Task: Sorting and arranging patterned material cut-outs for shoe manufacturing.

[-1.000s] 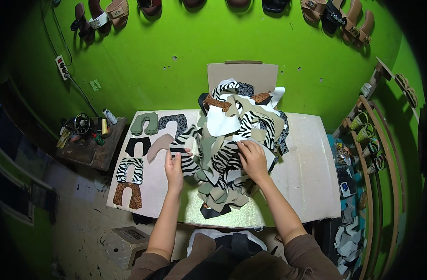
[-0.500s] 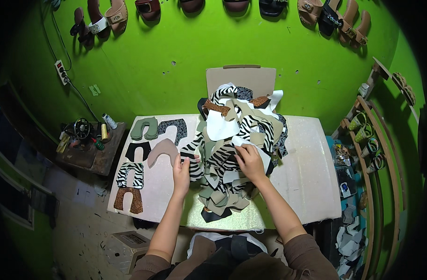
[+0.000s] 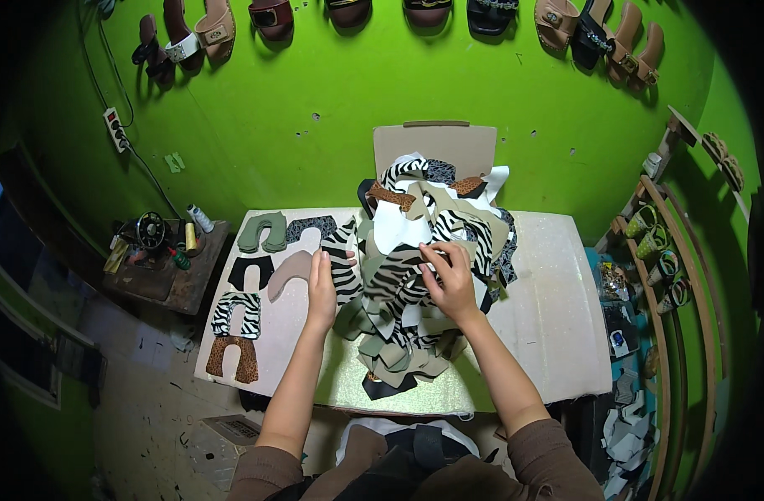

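Note:
My left hand is at the left side of a heaped pile of cut material pieces, its fingers closed at the edge of a zebra-print piece that stands up beside it. Over the middle of the pile, my right hand pinches the upper edge of another zebra-print piece. White, olive, beige and leopard-print scraps lie around and under both hands. A pinkish-beige curved piece rests flat just left of my left hand.
Horseshoe-shaped pieces are sorted along the table's left: green, dark patterned, black, zebra and leopard. A sewing machine stands at left. Sandals hang on the wall; a wooden rack stands right.
My right hand has gone from a white piece to a zebra-print piece, raising its edge. My left hand has moved up slightly, and the zebra-print piece beside it stands higher.

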Tool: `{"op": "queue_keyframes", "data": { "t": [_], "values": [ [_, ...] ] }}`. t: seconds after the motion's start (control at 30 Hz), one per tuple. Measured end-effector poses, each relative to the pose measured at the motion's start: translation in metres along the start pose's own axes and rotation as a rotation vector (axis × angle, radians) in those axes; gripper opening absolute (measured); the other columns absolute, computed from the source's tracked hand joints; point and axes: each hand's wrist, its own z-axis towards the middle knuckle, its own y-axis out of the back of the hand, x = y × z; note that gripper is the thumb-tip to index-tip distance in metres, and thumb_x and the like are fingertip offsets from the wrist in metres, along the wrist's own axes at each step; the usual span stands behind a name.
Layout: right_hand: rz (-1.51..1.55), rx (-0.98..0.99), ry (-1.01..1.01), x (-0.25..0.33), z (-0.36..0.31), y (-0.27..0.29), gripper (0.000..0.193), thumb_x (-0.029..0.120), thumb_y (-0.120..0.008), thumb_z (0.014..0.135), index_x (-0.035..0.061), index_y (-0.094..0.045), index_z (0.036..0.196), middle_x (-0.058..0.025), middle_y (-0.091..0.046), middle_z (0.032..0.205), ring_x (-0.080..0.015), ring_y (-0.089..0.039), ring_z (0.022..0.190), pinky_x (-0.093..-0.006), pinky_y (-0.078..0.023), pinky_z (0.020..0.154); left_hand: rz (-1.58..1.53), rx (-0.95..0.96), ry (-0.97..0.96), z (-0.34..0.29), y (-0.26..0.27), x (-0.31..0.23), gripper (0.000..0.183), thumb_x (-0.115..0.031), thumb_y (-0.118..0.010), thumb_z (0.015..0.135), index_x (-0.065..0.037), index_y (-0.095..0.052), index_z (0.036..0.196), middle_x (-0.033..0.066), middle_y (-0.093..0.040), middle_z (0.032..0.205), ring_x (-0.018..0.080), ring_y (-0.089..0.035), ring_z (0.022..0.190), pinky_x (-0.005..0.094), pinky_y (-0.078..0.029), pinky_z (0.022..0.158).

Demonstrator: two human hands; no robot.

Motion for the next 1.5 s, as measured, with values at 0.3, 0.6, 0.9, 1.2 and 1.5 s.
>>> {"op": "queue_keyframes", "data": {
  "t": [0.3,0.6,0.9,1.2,1.5],
  "values": [
    [0.160,0.194,0.096,0.013,0.007,-0.011,0.043,0.006,-0.066,0.069,0.0169,-0.062,0.110,-0.0097,-0.053,0.102,-0.0292,-0.051,0.095,-0.0388,-0.041,0.084,0.181,0.354,0.072,-0.023,-0.001,-0.008,0.058,-0.044,-0.020,0.098,0.002,-0.049,0.116,0.0102,-0.056,0.109,0.0156,-0.050,0.102,0.0263,-0.037,0.093],
    [0.200,0.272,0.051,0.023,-0.003,-0.029,0.035,0.011,-0.064,0.073,0.0102,-0.061,0.108,-0.0082,-0.056,0.098,-0.0268,-0.053,0.090,-0.0363,-0.042,0.079,0.205,0.403,0.160,-0.037,0.010,-0.008,0.028,-0.013,-0.055,0.089,0.000,-0.049,0.113,0.0054,-0.062,0.092,0.0102,-0.059,0.084,0.0242,-0.047,0.077],
    [0.152,0.297,0.005,0.038,0.009,-0.055,0.035,0.012,-0.066,0.073,0.0067,-0.059,0.107,-0.0083,-0.056,0.093,-0.0266,-0.053,0.088,-0.0351,-0.044,0.077,0.081,0.315,0.098,-0.021,0.051,-0.011,0.022,-0.014,-0.053,0.091,0.001,-0.049,0.107,0.0056,-0.062,0.087,0.0098,-0.059,0.079,0.0236,-0.049,0.070],
    [0.892,0.230,-0.780,0.068,-0.012,-0.140,0.039,0.004,-0.065,0.079,-0.0003,-0.053,0.116,-0.0065,-0.060,0.102,-0.0092,-0.056,0.089,-0.0228,-0.046,0.075,-0.062,0.059,0.306,-0.013,0.126,0.024,0.018,-0.011,-0.049,0.092,-0.003,-0.048,0.108,0.0050,-0.060,0.085,0.0107,-0.059,0.072,0.0237,-0.049,0.063],
    [1.020,0.370,-1.286,0.153,-0.078,-0.276,0.037,0.004,-0.054,0.088,-0.0009,-0.043,0.123,-0.0056,-0.062,0.098,-0.0083,-0.056,0.084,-0.0217,-0.046,0.072,0.224,-0.040,0.515,0.003,0.287,0.048,0.046,-0.008,-0.059,0.084,0.007,-0.037,0.121,0.0139,-0.054,0.111,0.0161,-0.055,0.098,0.0243,-0.047,0.079]
  ]
}}
